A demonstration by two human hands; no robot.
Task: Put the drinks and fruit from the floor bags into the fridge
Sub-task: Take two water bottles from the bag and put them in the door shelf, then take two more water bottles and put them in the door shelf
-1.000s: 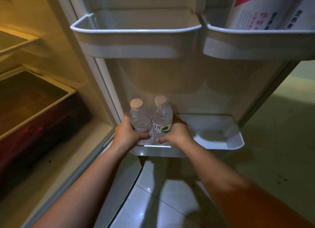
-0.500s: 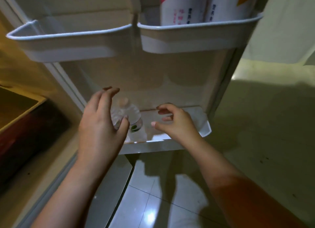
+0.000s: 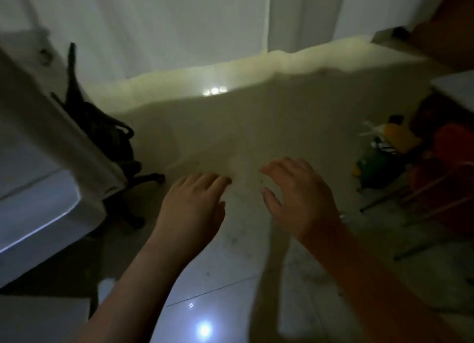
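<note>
My left hand [image 3: 191, 209] and my right hand [image 3: 297, 199] hover side by side over the pale tiled floor [image 3: 230, 127], fingers spread, nothing in either. The white fridge door [image 3: 51, 142] fills the left edge, seen from its outer end; the two water bottles are out of sight. On the floor at the right lies a heap of bags [image 3: 379, 160]: a green one, something yellow on top, and a red one behind. The picture is blurred by motion.
A dark office chair [image 3: 102, 137] with castors stands on the floor right behind the fridge door. Thin metal legs of a rack or table [image 3: 415, 196] stand at the right, by the bags. White curtains [image 3: 166, 22] hang at the back.
Both hands let go of the two bottles in the bottom door shelf and drew back. My view has swung right, away from the fridge door toward the floor and the bags.
</note>
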